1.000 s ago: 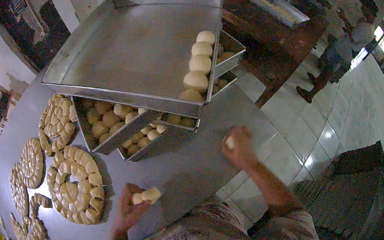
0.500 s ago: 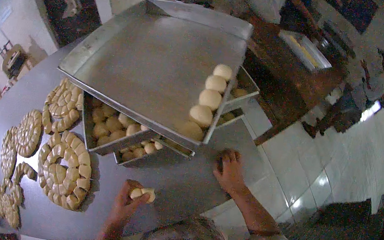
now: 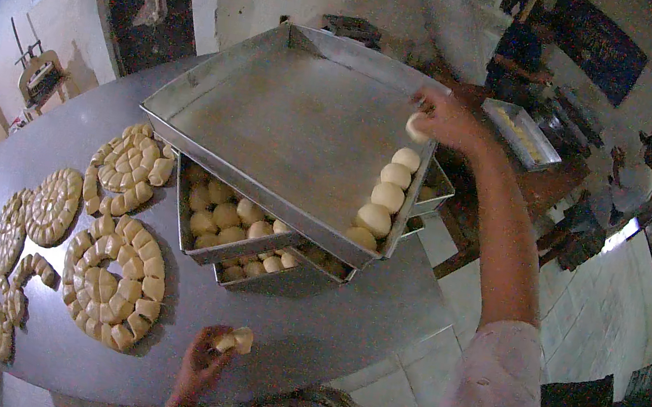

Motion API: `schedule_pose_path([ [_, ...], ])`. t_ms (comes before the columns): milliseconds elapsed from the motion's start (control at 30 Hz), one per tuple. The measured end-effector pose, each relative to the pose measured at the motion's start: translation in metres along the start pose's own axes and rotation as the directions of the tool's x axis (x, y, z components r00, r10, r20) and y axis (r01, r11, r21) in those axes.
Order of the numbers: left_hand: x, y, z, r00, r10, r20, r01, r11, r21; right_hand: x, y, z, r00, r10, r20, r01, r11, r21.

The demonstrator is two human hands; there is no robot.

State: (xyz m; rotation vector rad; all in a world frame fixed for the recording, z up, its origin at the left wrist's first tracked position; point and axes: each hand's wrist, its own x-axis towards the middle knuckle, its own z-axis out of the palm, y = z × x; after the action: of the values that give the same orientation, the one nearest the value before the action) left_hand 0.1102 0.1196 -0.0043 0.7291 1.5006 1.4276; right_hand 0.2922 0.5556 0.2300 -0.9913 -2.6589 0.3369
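Observation:
My right hand (image 3: 444, 120) reaches over the right wall of the top metal tray (image 3: 224, 156), its fingers closed on a round dough ball (image 3: 416, 127). That ball is at the far end of a row of smooth dough balls (image 3: 388, 196) along the tray's right side. Low in the view, my left hand (image 3: 206, 357) grips a dough piece (image 3: 236, 340) above the grey table. Left of the tray, coils of cut dough pieces (image 3: 135, 285) lie on the tabletop.
Under the top tray, more trays are stacked crosswise, holding dough balls (image 3: 228, 215). The grey table (image 3: 309, 326) curves around them. At the back right, a person (image 3: 522, 56) stands by a tray (image 3: 523, 135) on a wooden table. Another person (image 3: 639, 172) is farther right.
My right hand has moved from the table up to the tray's far right side, now with a dough ball in it. My left hand still holds its dough. The view has shifted.

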Motion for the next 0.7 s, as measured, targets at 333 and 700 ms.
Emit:
schedule_pose_path([
  [333,-0.028,0.016,-0.040,0.962,0.263,-0.073,-0.260,0.964,0.052,-0.142,-0.157,0.048,0.986,-0.019,-0.168,0.141,0.640,0.755],
  [700,-0.024,-0.006,-0.086,0.962,0.115,-0.246,-0.120,0.993,-0.003,-0.307,-0.093,0.265,0.993,0.117,-0.020,-0.108,0.963,0.245],
])
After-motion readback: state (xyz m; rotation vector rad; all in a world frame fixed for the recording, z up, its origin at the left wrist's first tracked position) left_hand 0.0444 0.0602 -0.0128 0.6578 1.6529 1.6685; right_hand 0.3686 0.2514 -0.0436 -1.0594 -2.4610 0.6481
